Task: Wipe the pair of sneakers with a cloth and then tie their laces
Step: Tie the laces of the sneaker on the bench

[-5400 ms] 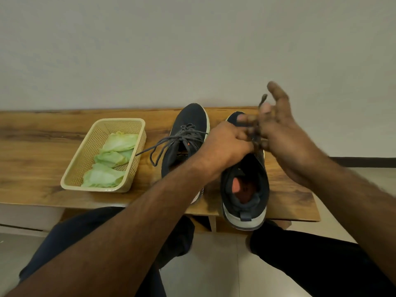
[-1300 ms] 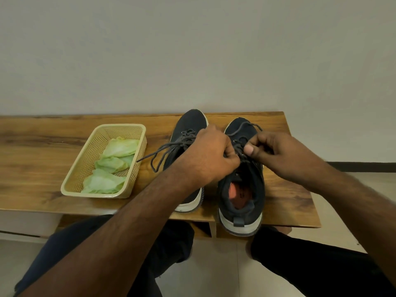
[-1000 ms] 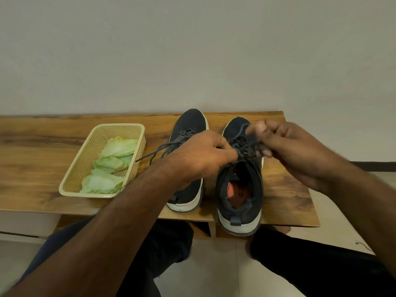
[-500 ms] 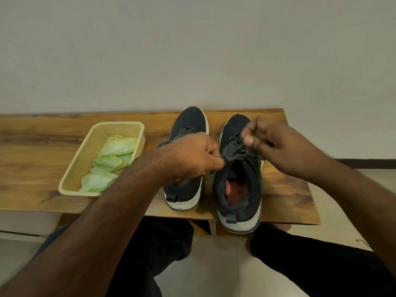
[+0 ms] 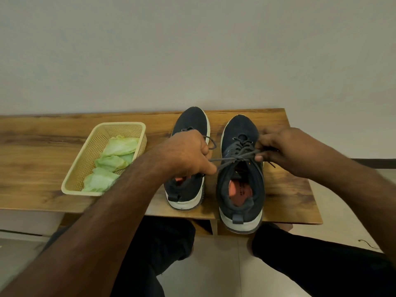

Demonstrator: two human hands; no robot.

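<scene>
Two dark sneakers with white soles stand side by side on a wooden bench (image 5: pixel 42 155), toes toward the wall. My left hand (image 5: pixel 188 155) hovers over the left sneaker (image 5: pixel 190 123) and pinches one end of the grey lace (image 5: pixel 235 158) of the right sneaker (image 5: pixel 240 183). My right hand (image 5: pixel 278 148) grips the other end at that shoe's right side. The lace runs taut between both hands across the tongue. Green cloths (image 5: pixel 113 161) lie in a basket.
A cream plastic basket (image 5: pixel 90 153) sits on the bench left of the sneakers. A plain wall rises behind the bench. My knees in dark trousers are below the bench's front edge, above a tiled floor.
My hands have drawn apart, left going left and right going right, pulling the right sneaker's lace taut. The left sneaker's loose lace is hidden under my left hand.
</scene>
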